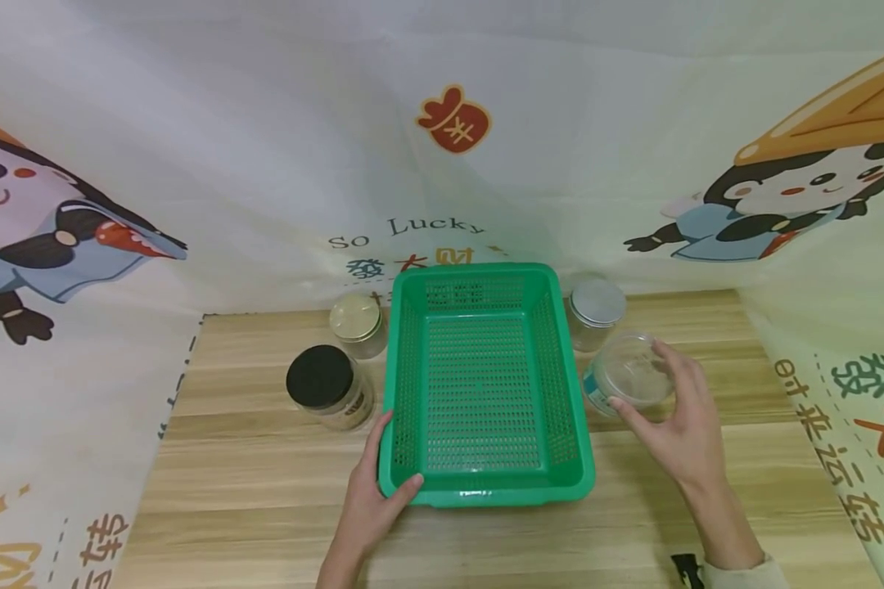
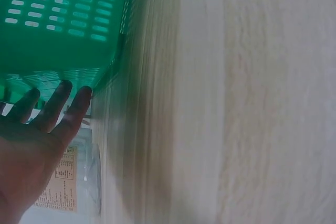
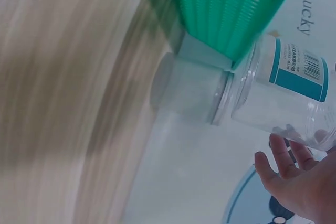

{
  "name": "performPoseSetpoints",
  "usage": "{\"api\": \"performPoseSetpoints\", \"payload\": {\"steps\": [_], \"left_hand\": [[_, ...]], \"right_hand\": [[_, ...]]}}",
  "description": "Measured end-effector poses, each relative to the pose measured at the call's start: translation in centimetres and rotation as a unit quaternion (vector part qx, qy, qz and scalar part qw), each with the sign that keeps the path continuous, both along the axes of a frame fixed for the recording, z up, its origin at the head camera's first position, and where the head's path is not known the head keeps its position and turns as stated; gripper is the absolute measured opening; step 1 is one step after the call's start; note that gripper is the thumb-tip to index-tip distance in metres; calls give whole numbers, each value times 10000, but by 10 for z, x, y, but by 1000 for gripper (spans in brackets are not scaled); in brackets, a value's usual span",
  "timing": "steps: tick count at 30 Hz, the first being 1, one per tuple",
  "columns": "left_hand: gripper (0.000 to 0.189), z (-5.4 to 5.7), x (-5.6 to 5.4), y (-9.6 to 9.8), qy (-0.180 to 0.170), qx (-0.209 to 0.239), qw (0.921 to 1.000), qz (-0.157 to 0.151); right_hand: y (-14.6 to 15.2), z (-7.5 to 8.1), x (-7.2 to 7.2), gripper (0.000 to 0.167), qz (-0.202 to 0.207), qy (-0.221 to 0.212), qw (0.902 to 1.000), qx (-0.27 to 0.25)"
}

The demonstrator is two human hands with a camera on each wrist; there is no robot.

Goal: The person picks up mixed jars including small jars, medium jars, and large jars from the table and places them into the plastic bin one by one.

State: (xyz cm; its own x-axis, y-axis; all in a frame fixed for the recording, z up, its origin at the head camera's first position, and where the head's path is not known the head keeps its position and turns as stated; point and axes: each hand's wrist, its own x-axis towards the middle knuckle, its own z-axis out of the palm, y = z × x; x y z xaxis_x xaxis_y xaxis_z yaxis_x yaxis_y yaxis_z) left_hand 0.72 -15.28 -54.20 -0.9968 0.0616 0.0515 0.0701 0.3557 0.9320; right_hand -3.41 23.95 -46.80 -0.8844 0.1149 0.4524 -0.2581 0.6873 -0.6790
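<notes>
A green plastic basket (image 1: 486, 496) with perforated walls and floor stands upright in the middle of the table. My left hand (image 1: 372, 499) grips its near left corner, thumb over the rim and fingers along the outer wall. To the right of the basket, my right hand (image 1: 685, 417) holds a clear plastic jar (image 3: 286, 106) with a blue and white label, thumb and fingers spread around one end. In the right wrist view this jar is raised above the table, overlapping the silver-lidded jar (image 3: 191, 87) behind it.
Left of the basket stand a jar with a black lid (image 1: 320, 376) and a jar with a pale gold lid (image 1: 357, 319). At the back right is the silver lid (image 1: 598, 303) of another jar. A printed cloth (image 1: 302, 164) rises behind the wooden table (image 1: 250, 507).
</notes>
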Motion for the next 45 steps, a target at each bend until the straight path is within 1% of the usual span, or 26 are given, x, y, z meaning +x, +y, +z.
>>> {"api": "performPoseSetpoints", "payload": {"steps": [4,9,12,17,20,29,33,37,41,45], "left_hand": [[94,-1,-1,0,60,-33,10000,3],[94,0,-2,-1,77,-260,9996,-18],[92,2,-2,-2,31,-343,9994,-38],[82,4,-4,-2,181,-341,9992,-55],[79,3,-6,-2,263,-336,9991,-36],[80,3,-10,0,326,-249,9992,-14],[79,4,-12,0,258,-134,9996,3],[78,4,-13,0,169,-153,9997,8],[75,4,-14,0,149,-172,9997,41],[75,7,-15,2,148,-93,9998,73]], "right_hand": [[-3,7,1,92,42,39,10000,5],[-7,12,1,90,147,183,9997,63],[-10,13,1,91,235,250,9994,110],[-14,13,-1,93,376,382,9985,137],[-16,13,-2,93,425,410,9982,132],[-20,14,-2,93,452,417,9980,120],[-21,14,-2,93,481,389,9980,130],[-23,14,-1,93,445,276,9985,157],[-26,14,1,94,463,197,9986,131],[-30,16,1,93,537,178,9984,93]]}}
